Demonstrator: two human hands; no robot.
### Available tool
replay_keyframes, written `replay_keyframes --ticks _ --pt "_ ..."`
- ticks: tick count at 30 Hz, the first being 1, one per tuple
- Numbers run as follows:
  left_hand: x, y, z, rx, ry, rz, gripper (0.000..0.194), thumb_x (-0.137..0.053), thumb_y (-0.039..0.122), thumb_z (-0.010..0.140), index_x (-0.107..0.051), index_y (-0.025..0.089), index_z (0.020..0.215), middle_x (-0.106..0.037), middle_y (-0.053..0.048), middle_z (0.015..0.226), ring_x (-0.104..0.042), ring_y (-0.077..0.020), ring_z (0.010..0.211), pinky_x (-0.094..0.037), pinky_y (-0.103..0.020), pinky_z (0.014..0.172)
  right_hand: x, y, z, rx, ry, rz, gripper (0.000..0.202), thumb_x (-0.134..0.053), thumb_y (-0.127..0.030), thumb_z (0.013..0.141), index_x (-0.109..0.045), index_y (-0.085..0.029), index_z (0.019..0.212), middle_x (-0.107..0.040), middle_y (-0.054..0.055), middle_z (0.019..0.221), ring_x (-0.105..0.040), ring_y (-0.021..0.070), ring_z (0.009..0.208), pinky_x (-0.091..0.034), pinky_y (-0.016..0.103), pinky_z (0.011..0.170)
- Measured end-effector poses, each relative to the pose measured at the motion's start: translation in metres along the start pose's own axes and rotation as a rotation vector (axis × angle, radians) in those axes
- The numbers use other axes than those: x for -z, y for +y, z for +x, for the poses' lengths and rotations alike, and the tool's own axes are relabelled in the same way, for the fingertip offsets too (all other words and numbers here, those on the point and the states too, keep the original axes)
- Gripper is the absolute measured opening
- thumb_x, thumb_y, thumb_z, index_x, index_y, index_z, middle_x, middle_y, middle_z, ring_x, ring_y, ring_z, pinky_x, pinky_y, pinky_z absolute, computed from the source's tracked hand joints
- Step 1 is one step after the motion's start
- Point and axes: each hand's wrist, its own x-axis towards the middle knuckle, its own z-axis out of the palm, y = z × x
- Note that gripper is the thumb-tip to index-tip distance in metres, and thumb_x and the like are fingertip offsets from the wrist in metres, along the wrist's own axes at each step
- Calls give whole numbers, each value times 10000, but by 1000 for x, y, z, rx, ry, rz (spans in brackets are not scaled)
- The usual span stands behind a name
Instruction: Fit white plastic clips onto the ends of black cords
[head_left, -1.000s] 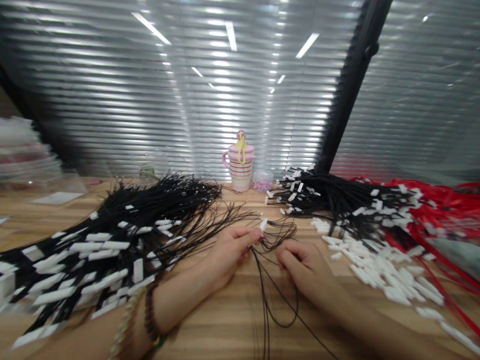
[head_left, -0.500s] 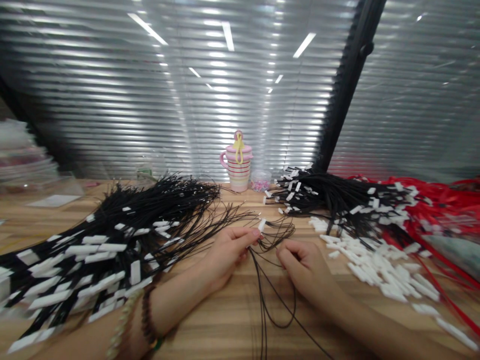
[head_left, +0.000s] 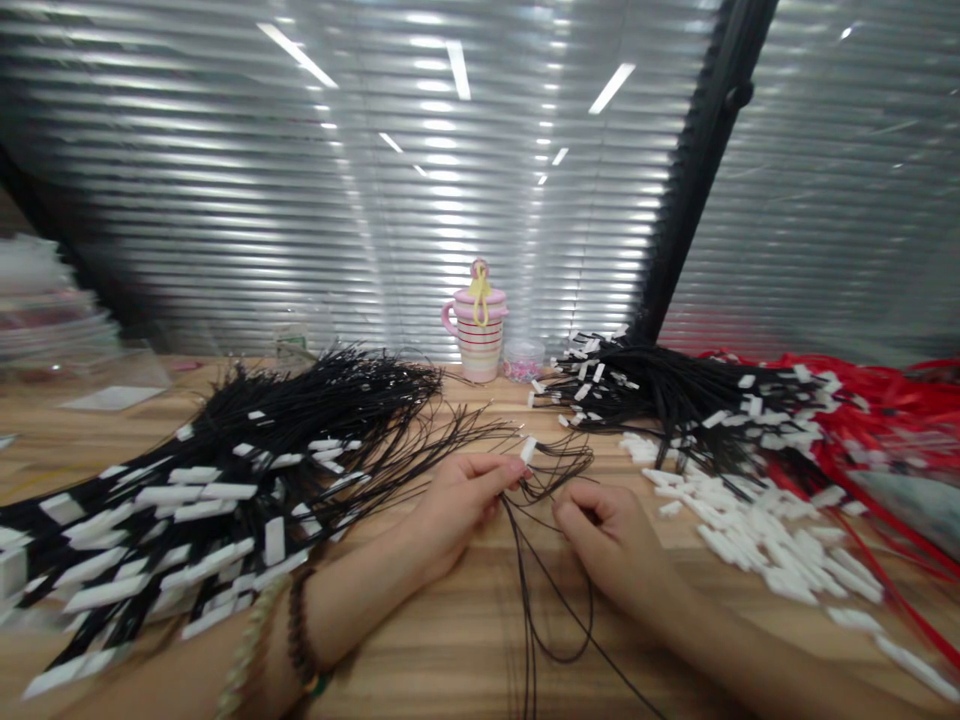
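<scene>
Between thumb and forefinger, my left hand (head_left: 469, 500) pinches a small white tab (head_left: 528, 450) and thin black cords (head_left: 527, 590) that hang below it in a loop. Just to its right, my right hand (head_left: 600, 525) is closed on a black cord, whose strand comes out near the fingertips. The fingers' inner side is hidden. More thin black cords (head_left: 562, 465) lie bunched behind both hands. To the right lies a pile of loose white tabs (head_left: 765, 530).
A large heap of black cords with white tabs (head_left: 292, 430) spreads on the left. Another black bundle (head_left: 675, 390) lies at the right beside red cords (head_left: 885, 410). A striped lidded mug (head_left: 480, 345) and a small clear tub (head_left: 523, 360) stand at the back of the wooden table.
Both hands keep almost the same pose and grip. The whole view shifts very slightly; nothing is visibly taken up or let go.
</scene>
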Motion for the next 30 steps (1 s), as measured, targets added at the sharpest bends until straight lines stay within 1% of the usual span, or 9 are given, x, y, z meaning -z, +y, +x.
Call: replay_keyframes --ticks 3,12,19,24,30 --pt "0 -1 0 2 9 6 338 -660 408 638 -644 101 778 -500 -8 627 -296 -34 462 -184 -189 422 -1 1 0 21 -1 3 263 -368 -198 721 -292 -154 473 -301 -29 468 -331 80 477 -228 199 458" --pt "1 0 0 -23 -29 36 321 -635 422 657 -643 114 749 -470 9 589 -280 -44 464 -166 -197 423 0 -2 -4 30 9 7 252 -382 -175 708 -308 -153 468 -304 -31 460 -323 78 470 -226 196 452" --pt "0 0 -1 -32 -3 38 312 -648 412 644 -649 121 754 -520 -2 624 -298 -46 471 -188 -201 433 0 -3 -3 36 11 -3 260 -377 -183 720 -307 -154 471 -311 -30 461 -330 79 472 -227 199 457" --pt "0 -1 -1 -23 -16 55 328 -636 429 652 -646 113 736 -518 -8 622 -300 -48 472 -191 -200 434 0 -4 -3 36 8 1 250 -382 -176 705 -309 -156 467 -309 -33 453 -326 79 462 -225 197 445" --pt "0 -1 0 -20 -8 59 353 -632 446 646 -647 116 767 -533 -12 641 -310 -49 465 -187 -203 429 0 -4 -3 45 21 -20 257 -373 -184 712 -298 -158 467 -308 -31 454 -326 80 463 -229 199 447"
